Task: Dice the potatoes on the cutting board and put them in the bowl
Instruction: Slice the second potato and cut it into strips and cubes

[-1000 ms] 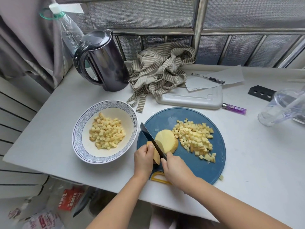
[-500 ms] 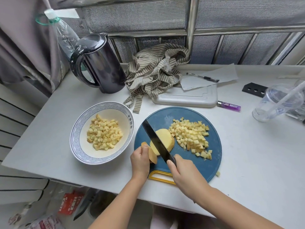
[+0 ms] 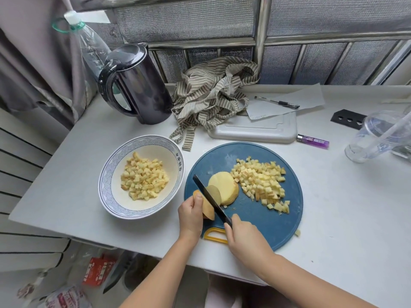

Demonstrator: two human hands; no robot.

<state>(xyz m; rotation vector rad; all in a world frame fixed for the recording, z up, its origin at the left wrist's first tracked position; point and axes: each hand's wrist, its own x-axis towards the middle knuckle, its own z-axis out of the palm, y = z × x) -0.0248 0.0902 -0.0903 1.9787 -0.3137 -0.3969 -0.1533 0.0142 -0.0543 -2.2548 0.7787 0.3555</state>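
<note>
Potato end piece (image 3: pixel 208 210): on the near-left part of the cutting board (image 3: pixel 255 221), just beside the blade.
Left hand (image 3: pixel 191 213): fingers curled over the piece, clamped on it.
Right hand (image 3: pixel 244 237): wrapped tight round the handle of the knife (image 3: pixel 209 196).
Change: half a second ago the blade was lifted over the potato. Now it is down, and a fresh thin slice (image 3: pixel 215 193) leans on its far side, against the slice stack (image 3: pixel 225 186).
Meaning: slicing looks nearly done; the slices then need dicing.
Axis: the piece's visible length lies along the blade, near-right to far-left, with its cut side toward the stack.
Beyond: diced pile (image 3: pixel 262 183) on the board's right; bowl (image 3: pixel 104 185) left of the board, already holding dice.
</note>
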